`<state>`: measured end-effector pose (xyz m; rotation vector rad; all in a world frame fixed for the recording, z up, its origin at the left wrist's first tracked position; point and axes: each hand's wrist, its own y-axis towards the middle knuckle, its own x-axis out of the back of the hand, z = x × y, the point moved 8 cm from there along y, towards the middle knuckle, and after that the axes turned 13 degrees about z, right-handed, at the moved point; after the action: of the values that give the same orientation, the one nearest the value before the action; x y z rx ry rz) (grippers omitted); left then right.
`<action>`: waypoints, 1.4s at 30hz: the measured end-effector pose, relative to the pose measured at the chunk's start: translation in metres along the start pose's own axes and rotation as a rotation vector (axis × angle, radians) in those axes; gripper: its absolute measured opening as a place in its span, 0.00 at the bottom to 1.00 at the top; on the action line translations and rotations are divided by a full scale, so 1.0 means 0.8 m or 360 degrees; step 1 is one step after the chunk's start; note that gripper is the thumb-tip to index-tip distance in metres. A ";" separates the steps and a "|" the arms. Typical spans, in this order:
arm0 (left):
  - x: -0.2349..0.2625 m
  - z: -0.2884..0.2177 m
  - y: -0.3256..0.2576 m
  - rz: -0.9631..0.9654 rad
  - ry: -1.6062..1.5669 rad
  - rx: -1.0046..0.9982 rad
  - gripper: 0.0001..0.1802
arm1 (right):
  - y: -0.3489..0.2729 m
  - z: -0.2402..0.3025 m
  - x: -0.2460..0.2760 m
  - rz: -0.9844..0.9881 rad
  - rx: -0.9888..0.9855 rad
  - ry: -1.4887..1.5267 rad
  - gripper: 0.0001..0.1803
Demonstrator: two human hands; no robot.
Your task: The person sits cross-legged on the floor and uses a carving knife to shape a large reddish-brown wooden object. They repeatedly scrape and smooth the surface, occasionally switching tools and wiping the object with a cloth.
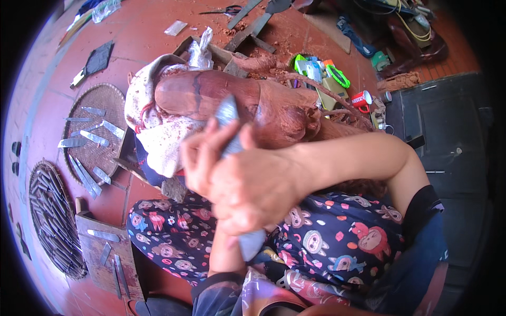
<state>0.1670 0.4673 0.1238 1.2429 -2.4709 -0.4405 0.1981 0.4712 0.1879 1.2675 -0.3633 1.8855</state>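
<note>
Where hands clasp, blade middle hidden.

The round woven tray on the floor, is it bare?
No, the round woven tray holds several flat metal blades laid across it, left of the reddish wood piece being worked.

A crumpled clear plastic bag lies far centre on the red floor. Another clear wrapper sits far left. Green-and-white packets cluster far right, beside a red-and-white printed cup.
</note>
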 end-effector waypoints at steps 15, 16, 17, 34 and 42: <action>-0.004 0.021 -0.003 -0.0050 -0.0159 0.0197 0.18 | 0.009 -0.011 -0.027 0.0165 -0.0104 -0.0042 0.14; -0.002 0.022 -0.004 -0.0068 -0.0143 0.0196 0.18 | 0.006 -0.007 -0.031 0.0171 -0.0135 0.0037 0.14; -0.003 0.014 -0.011 -0.0055 -0.0050 0.0028 0.17 | 0.003 -0.003 -0.033 0.0178 -0.0165 0.0117 0.14; -0.001 0.050 -0.036 -0.0149 -0.0096 0.0113 0.14 | 0.024 -0.018 -0.074 0.0706 -0.0420 -0.0260 0.16; -0.012 0.057 -0.021 0.0046 0.0334 0.0590 0.13 | 0.018 -0.042 -0.098 0.1282 -0.0903 -0.1489 0.16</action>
<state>0.1647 0.4715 0.0746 1.3079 -2.4519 0.1594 0.1785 0.4468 0.1070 1.6301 -1.9778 1.4082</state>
